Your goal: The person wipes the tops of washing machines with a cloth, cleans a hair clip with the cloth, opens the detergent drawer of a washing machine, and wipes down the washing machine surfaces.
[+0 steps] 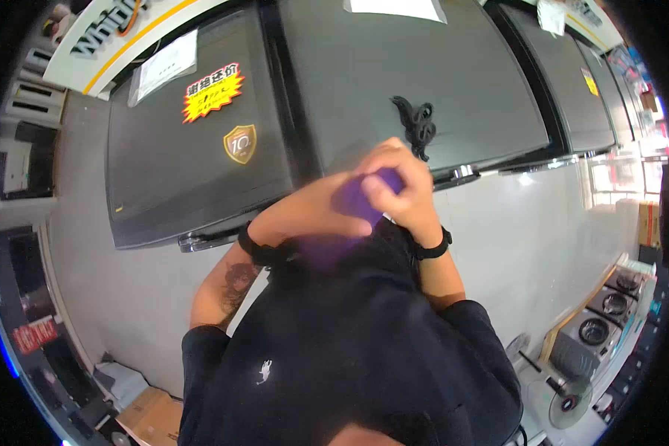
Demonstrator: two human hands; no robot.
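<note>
My left hand [316, 208], smeared by motion, reaches across in front of my body with a purple cloth [358, 202] between its thumb and fingers. Closed around the same cloth is my right hand [405, 193], with its thumb on top. Both hands are close together, just in front of my dark shirt and near the front edge of a dark grey appliance top [379, 67]. A black, curly openwork object [418, 128] lies on that top, just beyond my right hand. What it is exactly, I cannot tell.
At the left is another dark appliance top [201, 163], with a yellow-red price tag [213, 91] and a shield sticker [239, 143]. More appliances [554, 82] line up to the right. Gas stoves [593, 331] stand low right; a cardboard box [150, 418] sits low left.
</note>
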